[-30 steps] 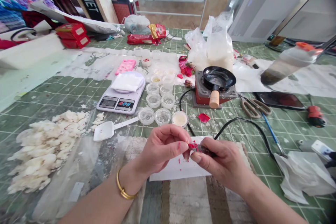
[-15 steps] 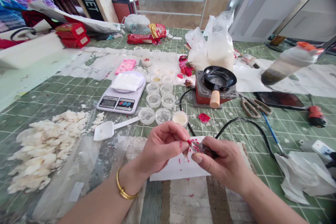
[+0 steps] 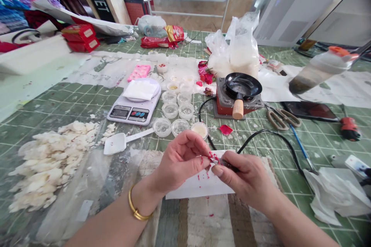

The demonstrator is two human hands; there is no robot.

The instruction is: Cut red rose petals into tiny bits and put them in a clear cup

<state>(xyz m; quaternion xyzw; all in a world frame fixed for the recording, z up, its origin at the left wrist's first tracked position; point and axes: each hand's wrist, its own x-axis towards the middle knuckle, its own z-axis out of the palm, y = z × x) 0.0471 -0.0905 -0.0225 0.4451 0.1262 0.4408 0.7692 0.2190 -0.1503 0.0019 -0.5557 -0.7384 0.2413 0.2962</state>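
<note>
Over a sheet of white paper (image 3: 185, 188), both hands meet with their fingertips close together. My left hand (image 3: 181, 162), a gold bangle on its wrist, is closed in a pinch at bits of red petal (image 3: 213, 157). My right hand (image 3: 251, 179) is closed around a small metal cutting tool (image 3: 226, 164) with a dark grip; whether it is a blade or snips cannot be made out. Red scraps cling to the tool's tip and lie on the paper. A striped cloth (image 3: 207, 224) is under the paper. One whole red petal (image 3: 225, 129) lies beyond my hands.
Left are white flakes (image 3: 55, 158), a white scoop (image 3: 115, 144) and a kitchen scale (image 3: 130, 112). Several clear cups (image 3: 162, 127) stand ahead. A small black pan (image 3: 242, 86) sits on a burner (image 3: 220, 100) with a cord. Scissors (image 3: 279, 117) and crumpled tissue (image 3: 339, 193) lie right.
My left fingers have shifted slightly, and the upper ones have lifted a little from the red bits. My right hand keeps its hold on the tool, its thumb slightly raised.
</note>
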